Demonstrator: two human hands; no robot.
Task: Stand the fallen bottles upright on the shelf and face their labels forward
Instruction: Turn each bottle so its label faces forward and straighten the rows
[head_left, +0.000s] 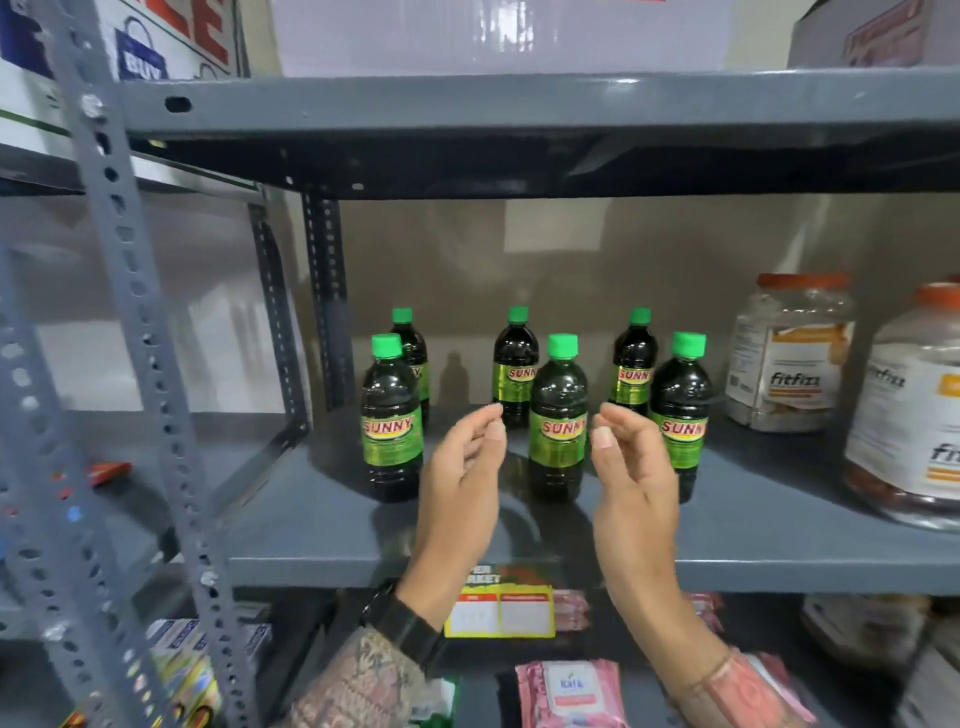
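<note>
- At the front edge of the grey shelf (311, 525), the left hand (460, 499) and the right hand (631, 488) are raised side by side, palms turned toward each other, fingers loosely curled and spread apart; neither holds anything.
- Between the two hands, just behind them, stands the front middle bottle (558, 421), upright, green cap on, its red "SUNNY" label facing forward; neither hand touches it.
- Left wrist: a black watch (402, 623) above a patterned sleeve (358, 686).
- Front left bottle (391, 415) and front right bottle (680, 410): both upright, labels forward; the right hand partly covers the latter.
- Back row: three more bottles, back left (413, 353), back middle (514, 358) and back right (635, 358), all upright; the back left label is mostly hidden by the bottle in front.
- Right end of the shelf: two clear jars with orange lids, one farther back (789, 358), one nearer (914, 410), well apart from the bottles.
- Below the shelf: a yellow price tag (501, 613) and pink packets (569, 693).
</note>
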